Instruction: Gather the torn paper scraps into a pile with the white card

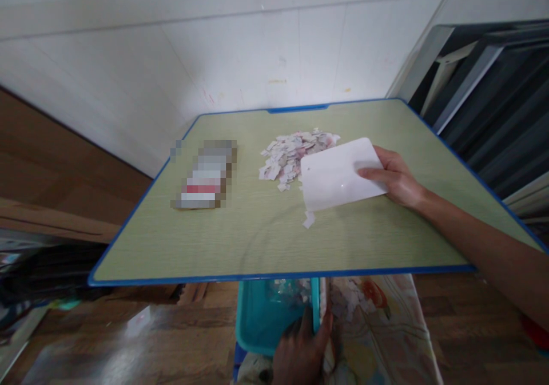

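My right hand (397,182) pinches a white card (338,176), likely light, stiff, slick, best held by this end; I can't tell whether my left hand (300,348) grasps the basin (257,319).

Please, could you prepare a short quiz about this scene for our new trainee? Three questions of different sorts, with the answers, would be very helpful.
1. What does the right hand hold?
2. True or false: the left hand is at the teal basin, not on the table.
3. In the picture, where on the table is the heap of paper scraps, compared with the pixelated object?
a) to its left
b) to its right
c) on top of it

Key:
1. A flat white sheet.
2. True.
3. b.
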`<state>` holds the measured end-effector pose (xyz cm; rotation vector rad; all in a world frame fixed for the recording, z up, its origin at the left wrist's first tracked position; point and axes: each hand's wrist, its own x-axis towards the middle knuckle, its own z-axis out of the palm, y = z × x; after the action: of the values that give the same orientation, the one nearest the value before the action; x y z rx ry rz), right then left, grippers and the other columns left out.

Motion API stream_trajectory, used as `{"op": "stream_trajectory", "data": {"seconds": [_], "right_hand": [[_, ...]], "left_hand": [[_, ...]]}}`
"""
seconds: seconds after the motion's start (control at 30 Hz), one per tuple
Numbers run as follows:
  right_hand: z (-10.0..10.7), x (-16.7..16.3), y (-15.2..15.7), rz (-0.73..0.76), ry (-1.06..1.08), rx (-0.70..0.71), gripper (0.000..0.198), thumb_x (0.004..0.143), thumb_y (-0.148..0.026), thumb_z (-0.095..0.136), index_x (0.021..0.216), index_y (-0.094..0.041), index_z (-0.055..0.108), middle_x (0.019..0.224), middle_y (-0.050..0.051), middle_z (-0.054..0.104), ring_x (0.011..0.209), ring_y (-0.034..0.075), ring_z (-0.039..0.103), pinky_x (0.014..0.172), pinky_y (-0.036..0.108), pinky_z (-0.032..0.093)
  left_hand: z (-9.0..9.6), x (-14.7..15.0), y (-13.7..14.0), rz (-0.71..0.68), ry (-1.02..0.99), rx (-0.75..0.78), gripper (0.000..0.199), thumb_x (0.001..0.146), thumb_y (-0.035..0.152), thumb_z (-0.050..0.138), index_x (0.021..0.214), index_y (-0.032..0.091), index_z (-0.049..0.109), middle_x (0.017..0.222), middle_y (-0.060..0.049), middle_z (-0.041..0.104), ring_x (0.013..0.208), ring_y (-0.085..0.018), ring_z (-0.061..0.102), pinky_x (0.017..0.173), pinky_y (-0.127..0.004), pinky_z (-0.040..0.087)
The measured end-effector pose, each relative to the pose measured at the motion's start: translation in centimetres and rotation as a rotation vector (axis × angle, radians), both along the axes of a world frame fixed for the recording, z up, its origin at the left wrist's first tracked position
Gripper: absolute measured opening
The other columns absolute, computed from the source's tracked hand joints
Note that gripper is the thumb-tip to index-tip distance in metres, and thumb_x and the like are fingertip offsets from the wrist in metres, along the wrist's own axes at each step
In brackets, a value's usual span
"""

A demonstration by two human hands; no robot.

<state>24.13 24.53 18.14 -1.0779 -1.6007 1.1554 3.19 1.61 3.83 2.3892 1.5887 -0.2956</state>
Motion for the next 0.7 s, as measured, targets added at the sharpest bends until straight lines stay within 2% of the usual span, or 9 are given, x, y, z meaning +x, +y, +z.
{"op": "stream_trajectory", "data": {"seconds": [0.13,0.3,0.5,0.7], "right_hand": [[0.2,0.4,0.1,0.022,0.003,-0.028,0.030,0.064,-0.026,0.057,0.092,-0.019,0.054,0.076,0.001,0.057,0.058,0.015,0.051,0.046,0.024,0.037],[0.6,0.8,0.0,0.116,0.024,-0.122,0.025,0.062,-0.023,0.058,0.087,-0.019,0.057,0.071,0.000,0.058,0.054,0.013,0.052,0.045,0.023,0.037],[0.8,1.0,-0.3,0.210,0.026,-0.219,0.031,0.059,-0.022,0.060,0.090,-0.019,0.059,0.067,0.000,0.059,0.049,0.012,0.051,0.039,0.020,0.034],[1.0,1.1,-0.5,0.298,0.047,-0.301,0.034,0.057,-0.022,0.062,0.090,-0.019,0.060,0.068,0.000,0.061,0.053,0.013,0.055,0.042,0.021,0.039]], "left_hand": [[-0.1,-0.1,0.0,-0.030,-0.027,-0.036,0.069,0.063,0.015,0.047,0.123,0.034,0.019,0.108,-0.009,0.052,0.073,-0.021,0.056,0.056,-0.032,0.047],[0.0,0.2,-0.2,0.013,0.022,0.026,0.072,0.058,0.010,0.050,0.121,0.036,0.025,0.107,-0.007,0.052,0.071,-0.021,0.056,0.056,-0.032,0.048],[-0.3,0.3,-0.4,0.013,0.011,0.140,0.070,0.058,0.008,0.051,0.119,0.036,0.029,0.104,-0.007,0.054,0.068,-0.020,0.056,0.054,-0.030,0.048],[0.0,0.2,-0.2,-0.011,0.007,0.118,0.071,0.058,0.007,0.049,0.120,0.036,0.026,0.102,-0.006,0.054,0.071,-0.019,0.056,0.055,-0.029,0.048]]}}
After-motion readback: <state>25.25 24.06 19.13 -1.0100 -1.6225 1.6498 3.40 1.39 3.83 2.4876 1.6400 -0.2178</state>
